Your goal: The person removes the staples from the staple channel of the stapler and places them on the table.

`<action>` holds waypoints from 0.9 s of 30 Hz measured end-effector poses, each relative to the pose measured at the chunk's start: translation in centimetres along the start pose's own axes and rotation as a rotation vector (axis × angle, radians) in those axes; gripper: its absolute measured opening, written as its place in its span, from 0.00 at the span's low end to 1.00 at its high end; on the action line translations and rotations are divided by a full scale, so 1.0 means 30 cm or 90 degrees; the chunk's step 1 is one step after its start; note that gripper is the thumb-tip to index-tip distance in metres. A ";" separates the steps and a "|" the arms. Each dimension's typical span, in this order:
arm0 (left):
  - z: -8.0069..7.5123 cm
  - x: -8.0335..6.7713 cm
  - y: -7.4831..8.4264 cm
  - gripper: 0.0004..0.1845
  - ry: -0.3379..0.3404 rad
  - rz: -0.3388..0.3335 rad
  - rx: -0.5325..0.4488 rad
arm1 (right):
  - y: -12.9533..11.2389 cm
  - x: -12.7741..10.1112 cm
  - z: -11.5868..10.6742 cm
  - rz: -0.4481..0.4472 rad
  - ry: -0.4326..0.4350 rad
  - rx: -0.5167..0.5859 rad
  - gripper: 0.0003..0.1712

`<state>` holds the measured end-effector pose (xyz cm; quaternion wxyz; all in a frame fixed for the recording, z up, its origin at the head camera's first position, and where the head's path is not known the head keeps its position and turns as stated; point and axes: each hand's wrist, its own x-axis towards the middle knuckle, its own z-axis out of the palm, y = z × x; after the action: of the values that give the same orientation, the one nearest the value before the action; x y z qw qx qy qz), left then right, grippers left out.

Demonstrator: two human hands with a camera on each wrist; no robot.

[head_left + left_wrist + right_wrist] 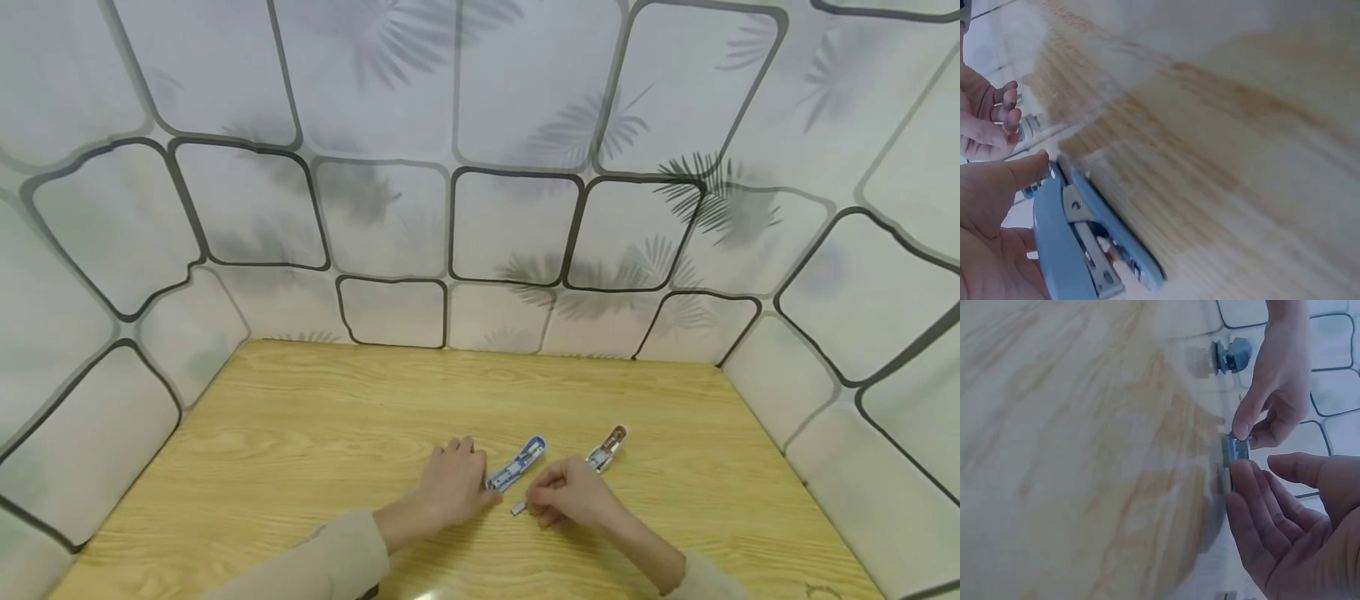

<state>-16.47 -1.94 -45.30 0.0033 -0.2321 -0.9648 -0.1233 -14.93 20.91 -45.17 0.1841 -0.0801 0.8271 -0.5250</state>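
On the table point(337, 417) — left hand point(450, 483) holds blue stapler point(516, 465) — any lettering unreadable.

"What's the blue stapler point(1054, 231) made of?"
"Smooth plastic outside, by its look, with metal inside."
"And the tabletop point(337, 425)?"
"Wood-grained, slightly glossy."
"The left sleeve point(330, 558)?"
"Matt cloth."

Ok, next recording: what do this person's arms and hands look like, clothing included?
Both the left hand and the right hand are bare, with no gloves or rings to be seen. The left sleeve and right sleeve are pale beige and plain, ending short of the wrists, so some forearm shows. No markings are visible on the fabric.
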 end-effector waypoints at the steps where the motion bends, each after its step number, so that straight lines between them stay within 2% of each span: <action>1: -0.004 -0.002 -0.007 0.22 -0.004 -0.001 -0.012 | -0.004 0.001 0.000 -0.014 0.003 -0.011 0.12; 4: -0.021 -0.013 -0.038 0.23 -0.006 0.007 -0.043 | -0.018 0.009 0.008 -0.062 0.025 -0.056 0.11; 13: -0.081 -0.081 -0.144 0.20 0.035 0.056 -0.081 | -0.062 0.045 0.094 -0.173 0.093 -0.222 0.04; 19: -0.114 -0.145 -0.207 0.21 0.042 0.083 -0.100 | -0.098 0.060 0.159 -0.216 0.090 -0.283 0.05; 24: -0.138 -0.191 -0.254 0.23 0.040 0.089 -0.125 | -0.138 0.075 0.211 -0.253 0.081 -0.384 0.09; 27: -0.143 -0.215 -0.280 0.25 0.038 0.097 -0.119 | -0.158 0.079 0.237 -0.256 0.071 -0.445 0.12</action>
<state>-14.71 -13.08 -43.55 0.0199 -0.3006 -0.9280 -0.2190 -14.62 12.10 -44.14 -0.0059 -0.2693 0.9324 -0.2411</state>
